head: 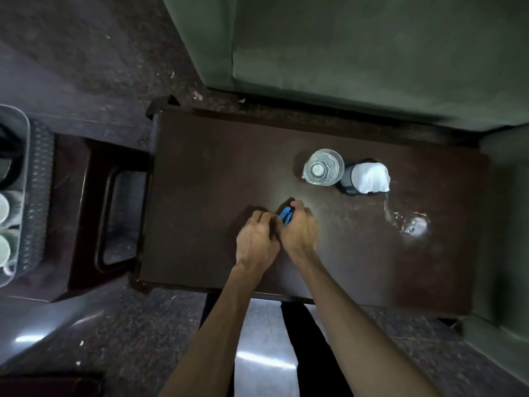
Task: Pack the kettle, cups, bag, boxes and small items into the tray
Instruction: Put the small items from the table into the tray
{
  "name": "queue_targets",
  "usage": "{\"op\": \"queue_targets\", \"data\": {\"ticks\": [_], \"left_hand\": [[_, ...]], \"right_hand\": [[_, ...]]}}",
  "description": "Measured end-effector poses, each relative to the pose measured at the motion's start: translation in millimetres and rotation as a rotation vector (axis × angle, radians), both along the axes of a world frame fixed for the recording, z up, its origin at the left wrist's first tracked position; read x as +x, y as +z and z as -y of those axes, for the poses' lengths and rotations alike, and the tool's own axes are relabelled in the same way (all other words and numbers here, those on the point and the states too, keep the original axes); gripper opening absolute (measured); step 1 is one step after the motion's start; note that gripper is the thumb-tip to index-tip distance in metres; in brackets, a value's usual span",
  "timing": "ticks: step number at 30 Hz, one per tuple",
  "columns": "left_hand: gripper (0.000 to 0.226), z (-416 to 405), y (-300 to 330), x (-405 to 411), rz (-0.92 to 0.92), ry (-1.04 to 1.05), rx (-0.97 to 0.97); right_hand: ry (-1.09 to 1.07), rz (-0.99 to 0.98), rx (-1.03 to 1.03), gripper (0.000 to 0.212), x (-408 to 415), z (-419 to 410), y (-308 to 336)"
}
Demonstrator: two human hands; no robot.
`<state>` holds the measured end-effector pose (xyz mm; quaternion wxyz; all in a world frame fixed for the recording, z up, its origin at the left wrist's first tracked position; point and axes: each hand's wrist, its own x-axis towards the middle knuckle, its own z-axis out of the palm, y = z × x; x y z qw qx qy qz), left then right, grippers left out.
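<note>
A dark tabletop (200,173) stands before a green sofa (372,53). Off its left edge, a grey tray (34,179) on a stool holds cups (4,207). Near the front edge, the left hand (256,239) and right hand (300,230) together clasp a small blue item (285,215). Toward the right, a clear bottle (323,167) touches a black holder (350,179) of white tissue.
</note>
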<state>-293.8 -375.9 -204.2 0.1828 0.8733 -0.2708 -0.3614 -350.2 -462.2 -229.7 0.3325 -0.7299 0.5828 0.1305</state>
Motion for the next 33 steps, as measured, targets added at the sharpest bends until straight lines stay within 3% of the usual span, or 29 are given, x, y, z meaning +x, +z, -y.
{"op": "queue_targets", "data": {"ticks": [3, 8, 12, 18, 23, 28, 33], "left_hand": [[0.039, -6.6, -1.0, 0.8, -0.004, 0.0, 0.037], [0.047, -39.5, 5.7, 17.7, 0.006, 0.075, -0.014], [0.04, -76.2, 16.9, 42.4, 0.091, 0.267, -0.088], [0.035, -151.8, 48.5, 108.1, 0.207, 0.597, -0.21], [0.036, -229.9, 76.7, 181.7, 0.41, 0.86, -0.364], [0.038, -301.1, 86.7, 253.7, 0.55, 1.033, -0.324], [0.031, -329.5, 84.5, 296.7, 0.511, 1.07, -0.199]], "right_hand": [[-0.008, 0.059, 0.032, 0.035, 7.4, -3.6, -5.2], [-0.038, 0.17, 0.08, 0.028, 30.2, -31.0, 7.4], [0.027, 0.288, 0.138, 0.022, 66.7, -69.9, 25.4], [0.201, 0.448, 0.18, 0.028, 151.6, -143.0, 62.4], [0.352, 0.624, 0.229, 0.038, 240.6, -220.1, 101.4], [0.525, 0.685, 0.263, 0.03, 335.3, -302.0, 119.9], [0.568, 0.609, 0.311, 0.025, 384.6, -329.6, 110.6]]}}
